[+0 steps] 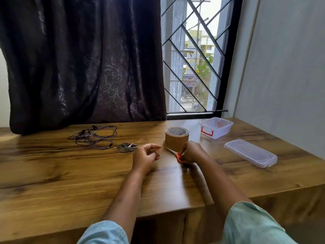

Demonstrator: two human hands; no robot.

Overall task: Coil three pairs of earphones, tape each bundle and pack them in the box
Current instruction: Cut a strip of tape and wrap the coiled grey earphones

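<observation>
Earphones (93,137): tangled cords, buds indistinct

A dark curtain (79,59) hangs beside a barred window (193,59) behind the wooden table (70,182), with a grey wall (290,67) at right.

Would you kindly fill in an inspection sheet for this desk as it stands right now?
Surface: wooden table, glossy grain.
Job's things: tangled earphones back left; coiled bundle beside them; tape roll lying flat; box open at back right; lid on the table nearer.
Clutter: nothing seen.
Hands: left hand loosely curled, empty; right hand grips scissors by their orange handles, at the tape roll.
Cables: earphone cords only.
Surroundings: dark curtain, barred window, grey wall.
</observation>
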